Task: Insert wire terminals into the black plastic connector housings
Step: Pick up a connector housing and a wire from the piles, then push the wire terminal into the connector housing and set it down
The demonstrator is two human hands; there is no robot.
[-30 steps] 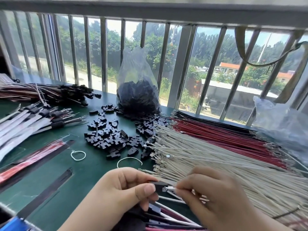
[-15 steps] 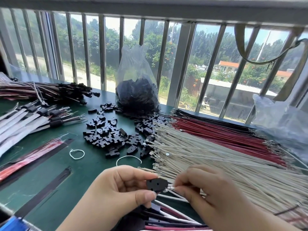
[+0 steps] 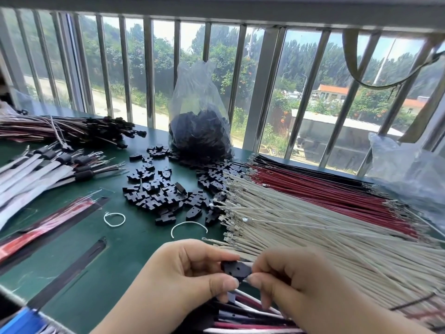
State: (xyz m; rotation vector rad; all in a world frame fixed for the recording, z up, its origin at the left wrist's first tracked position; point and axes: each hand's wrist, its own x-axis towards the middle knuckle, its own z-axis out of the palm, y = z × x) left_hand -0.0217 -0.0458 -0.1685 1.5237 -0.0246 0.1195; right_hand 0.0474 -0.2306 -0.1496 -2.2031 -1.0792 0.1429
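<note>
While the left hand (image 3: 190, 273) pinches a black housing (image 3: 236, 270) between thumb and curled fingers, the right hand (image 3: 296, 283) meets it from the other side, its thumb and forefinger closed at the housing's right edge. What the right fingers pinch is hidden; a wire cannot be made out there. The housing sits low in the view, above the near edge of the green table (image 3: 134, 247), with two small holes on its upper face. Beneath both hands lies a bundle of white, red and black leads (image 3: 243, 314). To the right, white wires (image 3: 313, 227) fan across the table, terminals toward the centre, with red wires (image 3: 325, 189) behind them. Loose housings (image 3: 156, 191) are scattered mid-table, in front of a clear bag (image 3: 199, 126) filled with more. Finished harnesses (image 3: 72, 128) lie far left by the window bars (image 3: 149, 75). Two white ties (image 3: 114, 218) rest near the loose housings.
</note>
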